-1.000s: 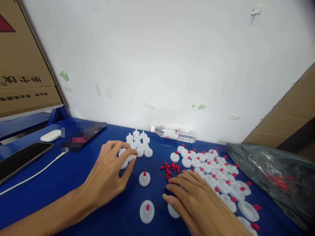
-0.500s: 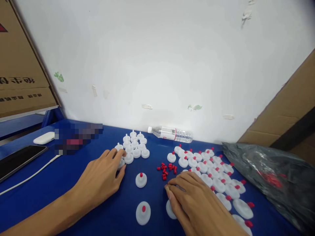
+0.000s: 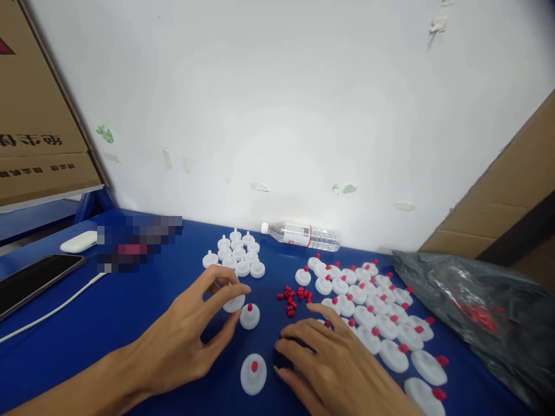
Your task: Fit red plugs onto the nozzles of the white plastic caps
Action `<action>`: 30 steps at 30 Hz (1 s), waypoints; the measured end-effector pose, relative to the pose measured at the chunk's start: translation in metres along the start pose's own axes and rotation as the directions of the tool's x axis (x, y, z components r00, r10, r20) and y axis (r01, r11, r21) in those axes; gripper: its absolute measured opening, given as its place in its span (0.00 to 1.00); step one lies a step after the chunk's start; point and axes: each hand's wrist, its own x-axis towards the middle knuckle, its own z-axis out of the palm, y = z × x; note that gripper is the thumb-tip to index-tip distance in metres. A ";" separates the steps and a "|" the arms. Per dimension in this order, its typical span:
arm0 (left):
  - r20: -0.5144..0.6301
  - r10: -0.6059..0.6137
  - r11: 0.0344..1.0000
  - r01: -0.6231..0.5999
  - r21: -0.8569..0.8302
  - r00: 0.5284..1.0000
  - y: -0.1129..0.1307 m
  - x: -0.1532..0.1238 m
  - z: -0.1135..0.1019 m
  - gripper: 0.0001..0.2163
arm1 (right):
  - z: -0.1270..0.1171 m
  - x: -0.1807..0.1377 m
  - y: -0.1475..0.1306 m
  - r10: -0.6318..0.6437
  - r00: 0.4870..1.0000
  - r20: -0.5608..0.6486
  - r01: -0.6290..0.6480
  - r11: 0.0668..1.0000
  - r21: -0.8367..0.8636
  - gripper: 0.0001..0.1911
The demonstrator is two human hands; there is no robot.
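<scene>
My left hand [image 3: 197, 326] grips a white round plastic cap [image 3: 234, 303] by its edge, and the fingers hide part of it. Just right of it stands a white cap with a red tip [image 3: 250, 316]. Another red-tipped cap [image 3: 253, 374] lies nearer to me. My right hand [image 3: 321, 358] hovers low over the table with fingers bent and apart, beside the red-tipped caps. A pale bit shows beneath its fingers, too covered to make out. Several small red tube-shaped tips [image 3: 291, 297] lie loose beyond it. White caps without tips [image 3: 238, 254] stand grouped behind my left hand.
Many red-tipped caps [image 3: 366, 315] spread over the right side of the blue table [image 3: 143, 289]. A clear bottle [image 3: 301, 235] lies against the wall. At right is a dark plastic bag [image 3: 472, 312]; at left are a phone [image 3: 37, 283], a white cable and a white case [image 3: 78, 241].
My left hand has drawn a white cap from the group toward me and to the right. My right hand has shifted slightly left, its fingers spreading; the cap by its thumb no longer shows.
</scene>
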 end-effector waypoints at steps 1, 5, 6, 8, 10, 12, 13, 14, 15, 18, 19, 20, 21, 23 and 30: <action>0.005 0.000 1.000 0.000 -0.013 1.000 0.001 -0.001 0.001 0.16 | 0.002 -0.001 0.001 -0.025 1.000 0.010 0.026 1.000 -0.007 0.06; 0.068 0.023 0.999 -0.021 -0.026 0.997 -0.001 -0.005 0.004 0.18 | 0.004 -0.001 0.005 -0.084 0.995 0.055 0.085 0.996 -0.013 0.14; 0.088 0.028 0.999 -0.026 -0.021 0.996 -0.002 -0.006 0.004 0.19 | 0.003 -0.001 0.005 -0.087 0.994 0.059 0.088 0.996 -0.013 0.14; 0.104 0.038 0.999 -0.039 0.009 0.994 -0.003 -0.008 0.005 0.20 | 0.000 0.001 0.005 -0.084 0.994 0.068 0.086 0.996 -0.020 0.14; 0.099 0.039 0.998 -0.045 0.054 0.994 -0.004 -0.009 0.005 0.20 | -0.002 0.003 0.003 -0.078 0.995 0.063 0.081 0.996 -0.033 0.15; 0.100 0.039 0.996 -0.047 0.077 0.994 -0.005 -0.010 0.006 0.20 | -0.005 0.004 0.002 -0.086 0.996 0.029 0.087 0.995 -0.038 0.16; 0.103 0.040 0.996 -0.048 0.075 0.994 -0.005 -0.010 0.006 0.20 | -0.006 0.005 0.001 -0.093 0.996 -0.003 0.093 0.995 -0.038 0.18; 0.104 0.038 0.997 -0.045 0.065 0.994 -0.005 -0.011 0.006 0.21 | -0.007 0.005 0.001 -0.097 0.995 -0.027 0.096 0.995 -0.036 0.19; 0.104 0.033 0.998 -0.039 0.051 0.994 -0.005 -0.012 0.006 0.22 | -0.009 0.004 0.000 -0.092 0.995 -0.042 0.091 0.995 -0.036 0.21; 0.061 0.022 1.000 -0.023 0.016 0.998 -0.005 -0.013 0.005 0.24 | -0.013 0.003 0.001 -0.033 0.999 -0.039 0.031 0.999 -0.028 0.24; 0.038 0.027 1.000 -0.027 0.005 0.999 -0.004 -0.013 0.005 0.23 | -0.015 0.003 0.001 -0.009 0.999 -0.034 0.008 1.000 -0.022 0.25; 0.019 0.034 0.999 -0.034 -0.009 0.999 -0.004 -0.013 0.004 0.20 | -0.016 0.003 0.001 0.008 0.999 -0.041 -0.009 1.000 -0.014 0.25; 0.000 0.048 0.999 -0.048 -0.023 0.999 -0.003 -0.012 0.004 0.18 | -0.018 0.004 0.001 0.019 0.997 -0.069 -0.020 1.000 -0.003 0.25; -0.006 0.068 0.997 -0.068 -0.042 0.998 -0.001 -0.011 0.004 0.16 | -0.020 0.007 0.000 0.026 0.989 -0.146 -0.020 0.999 0.043 0.23; 0.033 0.136 0.988 -0.133 -0.078 0.990 0.005 -0.015 0.008 0.16 | -0.022 0.011 -0.013 0.102 0.949 -0.298 0.004 0.942 0.335 0.12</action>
